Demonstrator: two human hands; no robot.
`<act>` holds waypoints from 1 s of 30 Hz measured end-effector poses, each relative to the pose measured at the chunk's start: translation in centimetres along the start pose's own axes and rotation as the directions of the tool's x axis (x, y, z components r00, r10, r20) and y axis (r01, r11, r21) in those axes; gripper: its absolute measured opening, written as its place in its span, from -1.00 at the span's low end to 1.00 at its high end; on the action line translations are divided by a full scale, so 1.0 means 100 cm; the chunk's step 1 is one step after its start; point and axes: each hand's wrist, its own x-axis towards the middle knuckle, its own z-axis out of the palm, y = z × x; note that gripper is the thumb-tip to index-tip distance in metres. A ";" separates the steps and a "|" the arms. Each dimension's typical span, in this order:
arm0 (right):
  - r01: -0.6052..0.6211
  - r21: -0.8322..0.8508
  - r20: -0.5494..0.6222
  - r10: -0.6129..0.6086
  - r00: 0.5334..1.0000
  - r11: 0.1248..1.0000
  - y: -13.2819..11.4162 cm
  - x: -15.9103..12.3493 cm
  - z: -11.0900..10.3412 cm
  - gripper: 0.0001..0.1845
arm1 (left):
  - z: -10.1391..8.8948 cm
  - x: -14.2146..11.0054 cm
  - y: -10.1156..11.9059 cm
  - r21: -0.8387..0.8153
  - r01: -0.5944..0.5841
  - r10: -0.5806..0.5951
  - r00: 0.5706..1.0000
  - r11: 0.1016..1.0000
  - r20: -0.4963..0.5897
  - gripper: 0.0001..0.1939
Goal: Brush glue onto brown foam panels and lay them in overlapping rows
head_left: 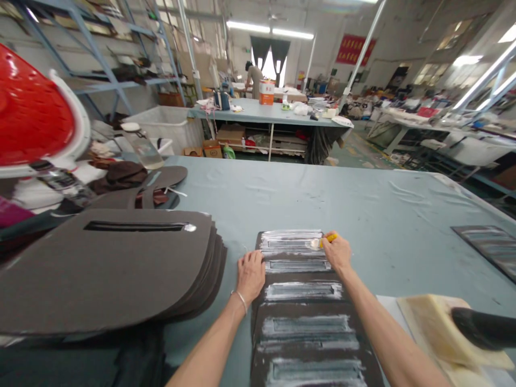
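Observation:
Dark grey panels (298, 277) lie overlapped in a row on the table before me, each with a slot framed by streaks of white paste. My right hand (337, 251) grips a brush (328, 239) with a yellow handle; its whitish tip touches the farthest panel near the right end of its slot. At that panel's left edge rests my left hand (250, 273), fingers slightly bent and laid on the border, holding nothing I can see. A white band circles the left wrist. To the left is a thick stack of rounded dark panels (153, 269), the top one slotted.
A pale yellow container (439, 333) with a black cylindrical part stands at the lower right. Another streaked panel (487, 247) lies at the right edge. A clear bottle (141, 145) and a red item (32, 113) are at the left. A person (253, 78) bends over a far table.

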 end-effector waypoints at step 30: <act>0.096 0.182 0.058 -0.109 0.992 0.978 0.015 -0.081 -0.027 -0.75 | -0.013 -0.057 -0.001 -0.140 -0.116 0.118 0.993 0.983 0.009 -0.66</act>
